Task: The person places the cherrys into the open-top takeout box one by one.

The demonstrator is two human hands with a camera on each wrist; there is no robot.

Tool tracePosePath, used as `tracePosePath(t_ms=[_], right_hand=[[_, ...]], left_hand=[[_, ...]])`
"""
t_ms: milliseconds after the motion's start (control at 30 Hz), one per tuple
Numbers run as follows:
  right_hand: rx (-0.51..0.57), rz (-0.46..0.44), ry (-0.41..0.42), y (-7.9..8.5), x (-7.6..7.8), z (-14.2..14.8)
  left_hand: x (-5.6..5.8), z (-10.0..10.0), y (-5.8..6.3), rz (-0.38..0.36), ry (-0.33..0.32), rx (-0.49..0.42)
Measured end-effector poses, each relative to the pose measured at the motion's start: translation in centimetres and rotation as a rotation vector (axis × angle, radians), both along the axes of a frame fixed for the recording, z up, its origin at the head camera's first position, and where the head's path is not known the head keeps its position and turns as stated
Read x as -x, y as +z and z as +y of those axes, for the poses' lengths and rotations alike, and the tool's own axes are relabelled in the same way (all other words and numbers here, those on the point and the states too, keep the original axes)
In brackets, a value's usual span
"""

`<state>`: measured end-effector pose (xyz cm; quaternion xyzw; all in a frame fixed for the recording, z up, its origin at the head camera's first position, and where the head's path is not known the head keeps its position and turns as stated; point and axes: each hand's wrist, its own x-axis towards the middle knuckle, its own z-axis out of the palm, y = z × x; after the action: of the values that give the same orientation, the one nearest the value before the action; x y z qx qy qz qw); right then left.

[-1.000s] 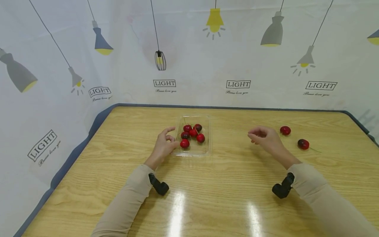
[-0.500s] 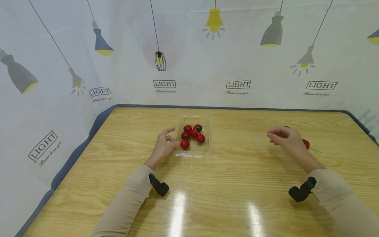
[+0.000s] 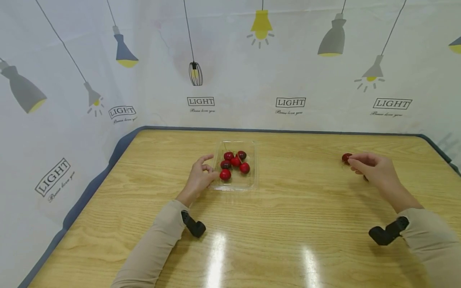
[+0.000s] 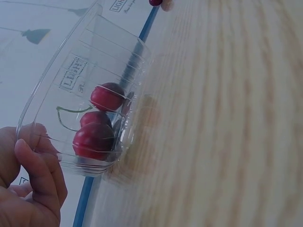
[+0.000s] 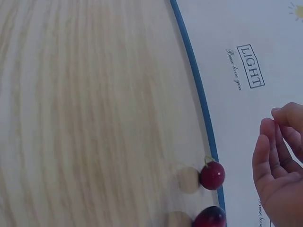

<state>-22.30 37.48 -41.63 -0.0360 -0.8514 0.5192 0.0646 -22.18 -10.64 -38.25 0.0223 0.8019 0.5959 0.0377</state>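
A clear plastic container (image 3: 250, 184) sits on the table with several red cherries (image 3: 244, 168) in it. My left hand (image 3: 199, 176) pinches its left rim, as the left wrist view shows with thumb and fingers at the plastic edge (image 4: 23, 113). On the right, my right hand (image 3: 378, 172) hovers beside a loose cherry (image 3: 346, 157), its thumb and fingertips close together with nothing between them. A second loose cherry (image 5: 210, 217), dark on one side, is mostly hidden behind that hand in the head view but shows in the right wrist view.
The wooden table (image 3: 281, 216) has a dark blue edge along its back and left sides. A white curtain (image 3: 237, 72) printed with lamps hangs behind it. A black wrist camera (image 3: 194, 226) is on the left sleeve, another camera (image 3: 387, 232) on the right.
My right hand has moved right across the table to the loose cherries and now covers most of the farther-right one. My left hand and the container have stayed put.
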Motion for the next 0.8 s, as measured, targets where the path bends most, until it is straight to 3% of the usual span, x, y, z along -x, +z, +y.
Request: tracePosePath(t_ms=[267,500,800], right_hand=[[0.008,0.027,-0.038,-0.1,1.0,3.2],[-0.026,-0.011,-0.078,0.0,0.2,4.9],[0.025,-0.039,-0.108,0.1,-1.2,6.3]], left_hand=[[0.0,0.0,0.1,-0.004,0.006,0.004],[0.0,0.0,0.1,-0.014,-0.002,0.006],[-1.3,0.4,2.4,-0.037,-0.013,-0.002]])
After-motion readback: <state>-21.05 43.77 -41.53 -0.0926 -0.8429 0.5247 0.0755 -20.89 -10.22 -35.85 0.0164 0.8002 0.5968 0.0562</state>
